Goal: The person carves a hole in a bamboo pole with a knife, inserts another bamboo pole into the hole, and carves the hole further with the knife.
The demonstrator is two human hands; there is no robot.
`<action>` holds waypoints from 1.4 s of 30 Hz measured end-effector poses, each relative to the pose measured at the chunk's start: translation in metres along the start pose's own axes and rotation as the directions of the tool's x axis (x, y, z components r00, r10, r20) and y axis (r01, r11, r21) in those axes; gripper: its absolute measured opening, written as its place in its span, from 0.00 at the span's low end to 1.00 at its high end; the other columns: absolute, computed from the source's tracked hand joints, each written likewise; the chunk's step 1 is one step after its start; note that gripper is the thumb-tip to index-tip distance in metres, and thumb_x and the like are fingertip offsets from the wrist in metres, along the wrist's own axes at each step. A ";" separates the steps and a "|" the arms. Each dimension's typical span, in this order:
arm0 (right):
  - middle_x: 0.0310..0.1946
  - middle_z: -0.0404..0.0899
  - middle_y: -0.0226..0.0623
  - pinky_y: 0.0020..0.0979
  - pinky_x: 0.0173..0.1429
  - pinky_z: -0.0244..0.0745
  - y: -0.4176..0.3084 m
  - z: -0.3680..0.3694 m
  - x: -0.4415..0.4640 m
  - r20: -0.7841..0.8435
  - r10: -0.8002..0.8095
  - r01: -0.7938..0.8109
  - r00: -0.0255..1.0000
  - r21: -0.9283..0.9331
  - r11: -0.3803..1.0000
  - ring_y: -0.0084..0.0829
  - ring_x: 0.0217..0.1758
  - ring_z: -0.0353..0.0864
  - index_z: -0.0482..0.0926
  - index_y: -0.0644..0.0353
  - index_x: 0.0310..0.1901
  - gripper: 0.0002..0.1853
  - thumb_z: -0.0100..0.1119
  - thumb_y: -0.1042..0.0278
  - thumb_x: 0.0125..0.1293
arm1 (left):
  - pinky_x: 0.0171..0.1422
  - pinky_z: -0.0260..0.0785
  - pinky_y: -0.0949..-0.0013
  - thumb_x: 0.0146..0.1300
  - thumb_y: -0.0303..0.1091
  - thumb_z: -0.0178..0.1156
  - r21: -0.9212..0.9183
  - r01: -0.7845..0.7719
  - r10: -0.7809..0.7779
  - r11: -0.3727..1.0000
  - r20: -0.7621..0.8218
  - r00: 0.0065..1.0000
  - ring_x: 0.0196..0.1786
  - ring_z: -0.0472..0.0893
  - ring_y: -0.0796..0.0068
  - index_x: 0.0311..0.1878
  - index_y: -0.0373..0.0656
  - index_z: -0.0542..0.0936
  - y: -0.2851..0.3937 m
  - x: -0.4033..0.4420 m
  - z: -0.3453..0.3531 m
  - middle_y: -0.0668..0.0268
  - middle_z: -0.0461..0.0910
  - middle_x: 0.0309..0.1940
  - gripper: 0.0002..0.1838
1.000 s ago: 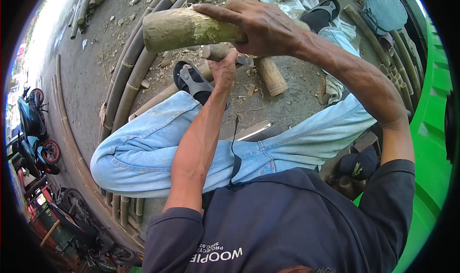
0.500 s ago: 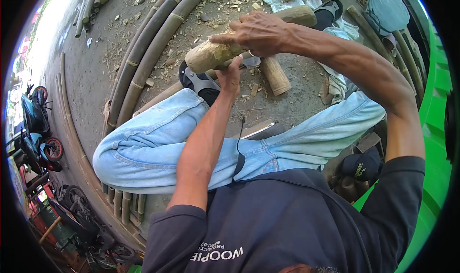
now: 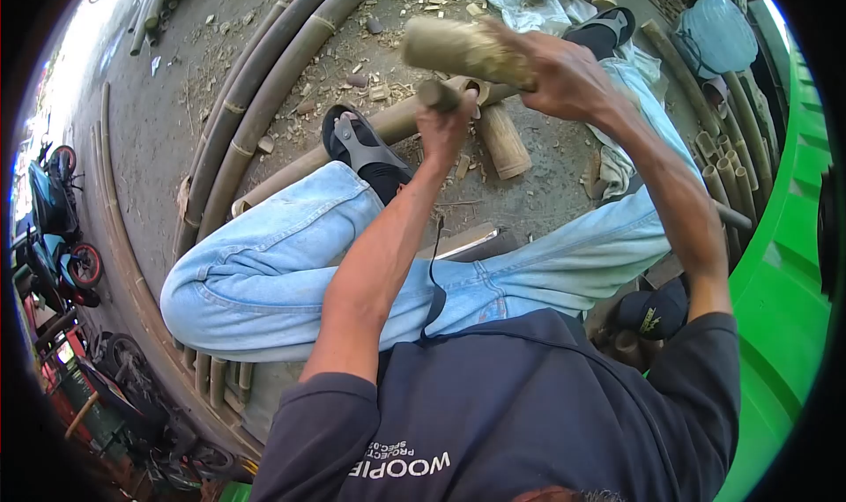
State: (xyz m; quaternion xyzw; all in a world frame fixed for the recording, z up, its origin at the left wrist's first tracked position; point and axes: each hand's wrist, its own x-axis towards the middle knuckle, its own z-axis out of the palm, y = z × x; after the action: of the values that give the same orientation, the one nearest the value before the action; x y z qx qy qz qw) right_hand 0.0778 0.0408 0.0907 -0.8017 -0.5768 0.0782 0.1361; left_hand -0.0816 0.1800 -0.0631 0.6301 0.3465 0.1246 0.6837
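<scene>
My right hand (image 3: 564, 74) grips a thick wooden mallet (image 3: 441, 45), raised and smeared by motion. Below it, my left hand (image 3: 445, 127) is closed around a chisel, whose round wooden handle (image 3: 438, 95) points up toward the mallet. The chisel's blade is hidden by the hand and the pole. A gap separates the mallet from the handle. Under the left hand lies a long bamboo pole (image 3: 392, 121), with a cut opening just right of the fingers. A short wooden log (image 3: 504, 141) sits against the pole's near side.
My sandalled foot (image 3: 361, 141) rests beside the pole. Long curved bamboo poles (image 3: 264, 110) lie to the left, with wood chips (image 3: 379, 92) scattered around. Motorbikes (image 3: 66, 220) stand far left. Bamboo pieces (image 3: 727, 171), a black cap (image 3: 652, 310) and a green panel (image 3: 775, 326) are on the right.
The mallet has risen away from the left hand and swung up to the right with my right hand. My left hand has shifted slightly right and the chisel handle now shows.
</scene>
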 end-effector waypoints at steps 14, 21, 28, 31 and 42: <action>0.55 0.83 0.44 0.34 0.66 0.75 0.012 -0.029 -0.137 -0.192 0.727 -0.484 0.659 0.631 0.606 0.33 0.57 0.83 0.73 0.69 0.65 0.32 0.73 0.67 0.61 | 0.37 0.77 0.54 0.50 0.34 0.76 0.187 -0.584 0.596 0.790 -0.009 0.803 0.34 0.85 0.48 0.35 0.42 0.76 0.006 0.022 0.133 0.54 0.82 0.30 0.17; 0.59 0.82 0.49 0.37 0.69 0.74 -0.004 -0.028 -0.109 -0.297 0.620 -0.510 0.726 0.371 0.776 0.38 0.61 0.83 0.67 0.71 0.73 0.41 0.75 0.68 0.59 | 0.37 0.78 0.56 0.48 0.35 0.77 0.094 -0.607 0.614 0.789 -0.113 0.781 0.31 0.86 0.52 0.36 0.40 0.76 0.025 0.041 0.124 0.54 0.83 0.28 0.19; 0.60 0.81 0.51 0.44 0.65 0.80 -0.016 -0.004 -0.078 -0.383 0.447 -0.478 0.808 0.016 0.878 0.50 0.60 0.85 0.59 0.57 0.81 0.50 0.74 0.71 0.56 | 0.37 0.79 0.58 0.48 0.35 0.78 0.054 -0.575 0.577 0.816 -0.106 0.810 0.30 0.88 0.57 0.37 0.38 0.77 0.013 0.051 0.123 0.52 0.84 0.27 0.20; 0.58 0.82 0.51 0.45 0.59 0.83 -0.008 -0.015 -0.072 -0.302 0.409 -0.425 0.861 0.013 0.905 0.52 0.56 0.87 0.60 0.51 0.81 0.51 0.74 0.71 0.55 | 0.37 0.79 0.57 0.48 0.35 0.77 0.075 -0.564 0.568 0.823 -0.090 0.818 0.31 0.88 0.55 0.36 0.38 0.76 0.013 0.056 0.125 0.51 0.84 0.27 0.20; 0.61 0.82 0.53 0.43 0.65 0.78 -0.010 -0.009 -0.076 -0.217 0.602 -0.561 0.768 0.225 0.797 0.47 0.62 0.85 0.58 0.52 0.82 0.50 0.73 0.67 0.59 | 0.41 0.78 0.50 0.48 0.37 0.77 0.133 -0.505 0.507 0.853 0.023 0.862 0.36 0.85 0.42 0.35 0.39 0.75 0.009 0.051 0.125 0.48 0.83 0.30 0.20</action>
State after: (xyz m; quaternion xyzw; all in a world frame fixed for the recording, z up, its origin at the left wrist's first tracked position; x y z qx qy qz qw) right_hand 0.0467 -0.0291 0.1004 -0.9313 -0.2672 0.0457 0.2432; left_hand 0.0369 0.1157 -0.0752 0.7428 0.1807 0.2801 0.5806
